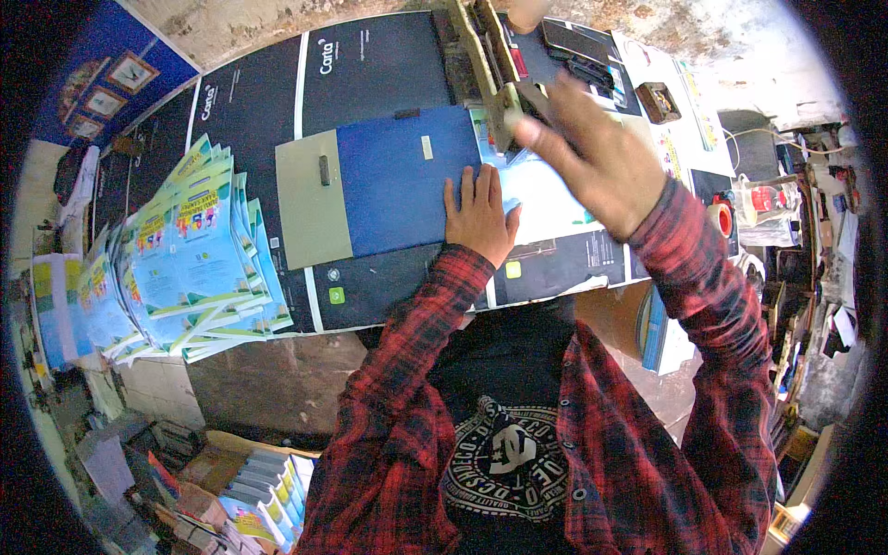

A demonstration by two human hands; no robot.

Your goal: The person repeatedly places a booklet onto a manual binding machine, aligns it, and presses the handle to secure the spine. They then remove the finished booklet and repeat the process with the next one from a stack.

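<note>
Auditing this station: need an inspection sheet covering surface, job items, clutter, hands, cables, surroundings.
Surface: table, dark covering, pale stripes.
Job items: board, blue and tan, lying flat; white paper at its right; booklets in an uneven pile at left.
Clutter: tape roll, small box, right side.
Hands: left hand at board's right edge; right hand raised, blurred, contact unclear.
Cables: thin cord, far right.
Surroundings: stained wall.
</note>
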